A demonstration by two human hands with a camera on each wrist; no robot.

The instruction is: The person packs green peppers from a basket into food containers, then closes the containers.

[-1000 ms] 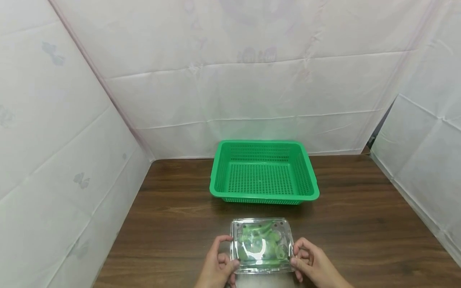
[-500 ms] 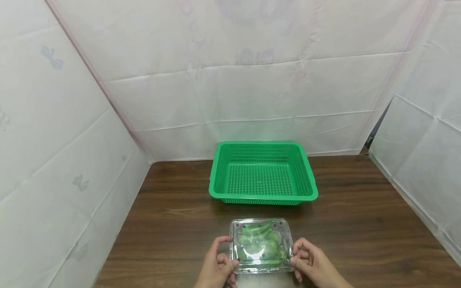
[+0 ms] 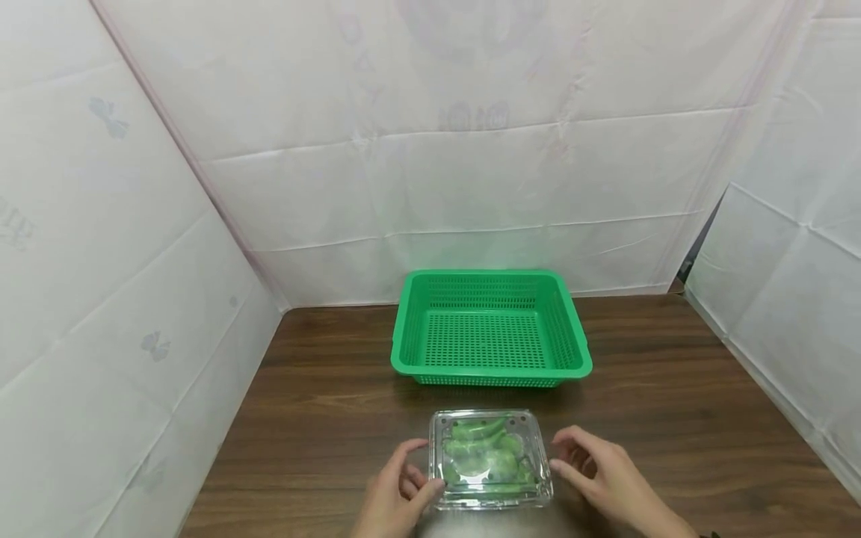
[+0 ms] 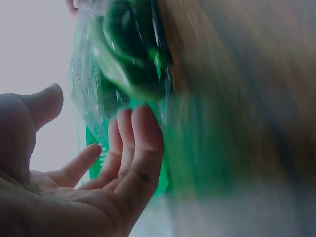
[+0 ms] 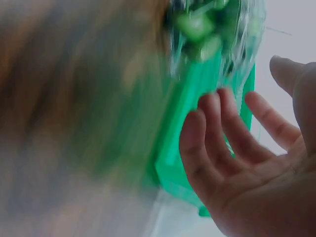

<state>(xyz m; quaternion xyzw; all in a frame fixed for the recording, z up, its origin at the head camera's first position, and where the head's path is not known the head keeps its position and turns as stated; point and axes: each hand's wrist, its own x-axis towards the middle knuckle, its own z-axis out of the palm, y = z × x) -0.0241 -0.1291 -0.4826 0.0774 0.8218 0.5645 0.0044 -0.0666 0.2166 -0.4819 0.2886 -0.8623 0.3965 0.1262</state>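
A clear plastic lidded box (image 3: 489, 459) holding green pods sits on the brown wooden table (image 3: 673, 418) near its front edge. My left hand (image 3: 402, 486) lies at the box's left side, with relaxed fingers. In the left wrist view its fingertips (image 4: 138, 133) touch the box (image 4: 123, 59) and the thumb stands apart. My right hand (image 3: 595, 472) hovers just right of the box with its fingers spread, a small gap between them and the box wall. The right wrist view shows that open palm (image 5: 247, 163) beside the box (image 5: 212, 29).
An empty green perforated basket (image 3: 491, 329) stands just behind the box at the table's middle. White sheeting walls off the left, back and right sides. Bare wood lies to either side of the box and basket.
My right hand has let go of the box and drawn a little to the right, fingers spreading. My left hand's hold has loosened. The box has stayed in place.
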